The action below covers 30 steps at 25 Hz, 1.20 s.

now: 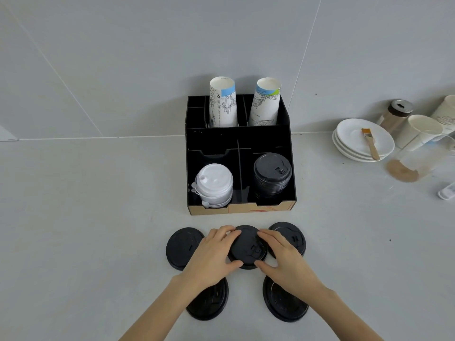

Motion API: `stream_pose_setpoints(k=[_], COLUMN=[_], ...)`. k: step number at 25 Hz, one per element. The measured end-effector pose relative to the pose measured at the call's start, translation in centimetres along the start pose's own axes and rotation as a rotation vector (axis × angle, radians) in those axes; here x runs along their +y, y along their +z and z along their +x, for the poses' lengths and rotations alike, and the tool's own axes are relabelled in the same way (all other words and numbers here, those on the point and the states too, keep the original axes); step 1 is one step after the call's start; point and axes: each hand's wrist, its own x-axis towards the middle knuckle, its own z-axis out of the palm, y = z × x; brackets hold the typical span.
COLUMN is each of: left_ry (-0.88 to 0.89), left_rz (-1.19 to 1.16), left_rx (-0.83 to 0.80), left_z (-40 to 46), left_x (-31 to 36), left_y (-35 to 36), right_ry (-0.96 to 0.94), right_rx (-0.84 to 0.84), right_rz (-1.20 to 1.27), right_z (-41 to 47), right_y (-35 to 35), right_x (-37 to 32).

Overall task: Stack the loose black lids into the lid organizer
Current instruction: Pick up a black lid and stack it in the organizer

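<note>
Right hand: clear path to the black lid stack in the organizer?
Probably yes. The right hand grips the centre lid; nothing stands between it and the black lid stack, whose compartment is open on top.

Stacked white saucers (354, 141) carry a wooden-handled brush (370, 143), beside paper cups (421, 131) and a lidded jar (397, 116).

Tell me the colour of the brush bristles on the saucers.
Orange, on the brush with a pale wooden handle; the head view shows it.

near lids (209, 307) half hidden, cups (446, 114) cropped
</note>
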Motion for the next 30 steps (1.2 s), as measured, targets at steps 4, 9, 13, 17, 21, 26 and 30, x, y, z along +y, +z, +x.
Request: stream_pose_setpoints(k=[4, 9, 13, 17, 21, 26, 30], left_ry=[0.029, 0.096, 0.112, 0.120, 0.136, 0.137, 0.133], left_rz=[-0.088, -0.137, -0.125, -0.133, -0.107, -0.087, -0.075], left_rx=[0.118, 0.273, 0.310, 0.305, 0.278, 0.223, 0.179], left_z=[0.5, 1.6, 3.1, 5.4, 8.0, 11.2, 13.2], left_x=[0.6, 1.7, 2.9, 3.9, 4.3, 4.0, 3.6], left_y=[-1.4, -3.5, -5.2, -6.9, -8.5, -9.2, -9.0], right_ry=[-0.029, -0.052, -0.062, -0.055, -0.022, 0.017, 0.059], right_rx=[0.102, 0.215, 0.278, 0.343, 0.378, 0.391, 0.384], right_rz=[0.062, 0.090, 0.073, 0.053, 0.063, 0.062, 0.058], right_z=[0.5, 1.3, 2.4, 3.8, 5.5, 7.9, 9.2], right_y=[-1.7, -4.3, -6.4, -8.3, -9.4, -10.1, -10.0], right_x=[-0.4, -1.2, -1.5, -1.3, -0.9, 0.3, 1.5])
